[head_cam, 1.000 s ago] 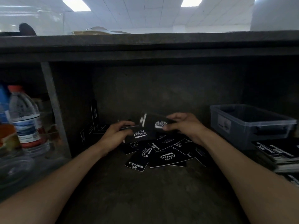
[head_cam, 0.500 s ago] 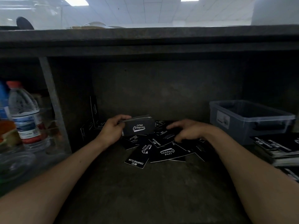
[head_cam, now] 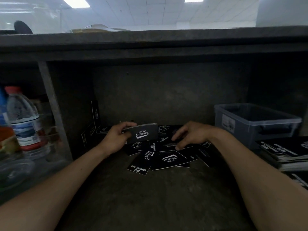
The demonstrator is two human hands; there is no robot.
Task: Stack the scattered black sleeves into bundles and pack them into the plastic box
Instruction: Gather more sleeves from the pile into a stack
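Gripping bundle [head_cam: 143, 133] in left hand [head_cam: 116, 139], long axis left-right, just above loose sleeves [head_cam: 168, 160]. Reaching down with right hand [head_cam: 191, 134], fingertips on them, can't tell if pinching yet. Nearer with right anyway; plastic box [head_cam: 256, 120] off to right, well apart.

My bare forearms come in from the lower left and lower right and draw toward each other. My left hand [head_cam: 116, 139] is turned with the palm facing right. Its fingers curl over the top edge of a bundle of sleeves [head_cam: 144, 133] and the thumb presses on the near face, gripping the bundle by its left end and holding it raised. My right hand [head_cam: 191, 135] is just to the right of it, palm down with the wrist nearly straight. Its fingers are spread and loosely arched, and the thumb tip touches the loose sleeves [head_cam: 166, 160] beneath.
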